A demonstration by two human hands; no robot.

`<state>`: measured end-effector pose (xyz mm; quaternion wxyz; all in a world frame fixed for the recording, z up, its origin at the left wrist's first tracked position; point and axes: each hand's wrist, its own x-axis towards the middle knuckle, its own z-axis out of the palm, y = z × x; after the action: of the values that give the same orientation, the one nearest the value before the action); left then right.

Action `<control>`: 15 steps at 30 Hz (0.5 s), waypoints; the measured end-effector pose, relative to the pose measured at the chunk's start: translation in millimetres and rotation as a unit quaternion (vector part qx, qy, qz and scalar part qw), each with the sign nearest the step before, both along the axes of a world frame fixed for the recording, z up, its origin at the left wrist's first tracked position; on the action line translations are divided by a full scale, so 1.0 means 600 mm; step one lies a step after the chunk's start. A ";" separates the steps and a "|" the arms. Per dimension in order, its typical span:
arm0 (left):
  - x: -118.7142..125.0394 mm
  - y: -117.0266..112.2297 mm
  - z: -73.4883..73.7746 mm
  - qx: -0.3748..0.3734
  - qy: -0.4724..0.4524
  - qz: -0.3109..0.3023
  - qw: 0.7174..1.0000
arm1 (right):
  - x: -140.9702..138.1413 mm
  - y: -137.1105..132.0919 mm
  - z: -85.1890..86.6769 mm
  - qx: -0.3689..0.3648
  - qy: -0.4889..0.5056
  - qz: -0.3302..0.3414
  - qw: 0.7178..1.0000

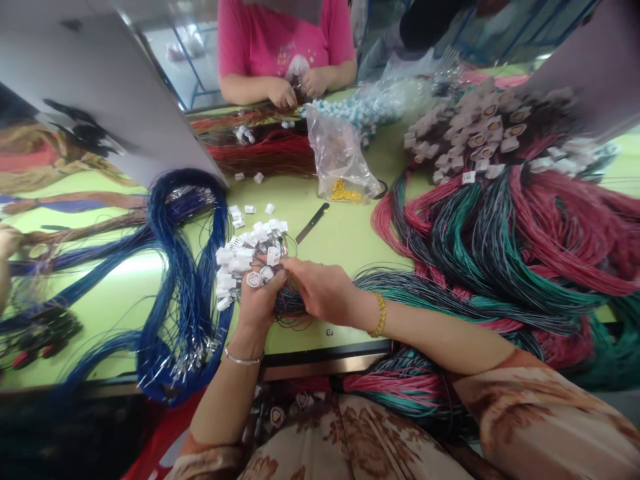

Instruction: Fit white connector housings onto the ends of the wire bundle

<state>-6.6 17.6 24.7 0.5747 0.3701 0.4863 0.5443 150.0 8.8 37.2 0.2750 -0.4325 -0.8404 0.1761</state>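
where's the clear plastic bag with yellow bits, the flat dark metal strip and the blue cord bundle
clear plastic bag with yellow bits (337, 157), head view, on the bag's crinkled side
flat dark metal strip (311, 223), head view, on the middle of the strip
blue cord bundle (187, 267), head view, on the looped strands

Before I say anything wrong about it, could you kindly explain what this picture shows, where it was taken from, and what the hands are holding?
There is no machine here: the camera sits on a person's head and looks down at their own two bare hands. The left hand grips a bunch of thin cords with small white tags at their ends. The right hand pinches the same bunch from the other side. They work over a green table. On it lie blue cords to the left, red and green cords to the right, a clear plastic bag and a dark flat tool. Across the table, another person in a pink shirt handles similar cords.
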 end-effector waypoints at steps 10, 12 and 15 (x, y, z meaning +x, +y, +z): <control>0.012 0.005 -0.002 0.027 -0.004 -0.077 0.997 | 0.060 0.069 -0.012 -0.129 0.120 0.050 0.983; 0.008 0.007 0.000 0.017 -0.021 -0.121 0.992 | 0.105 0.112 -0.013 -0.133 0.121 -0.033 0.983; 0.004 0.007 0.001 0.025 -0.027 -0.148 0.988 | 0.159 0.178 -0.027 -0.119 0.074 -0.184 0.973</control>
<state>-4.0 21.7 25.3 0.6527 0.4374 0.3964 0.4748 245.3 115.5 21.2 0.3103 -0.5950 -0.6970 0.2527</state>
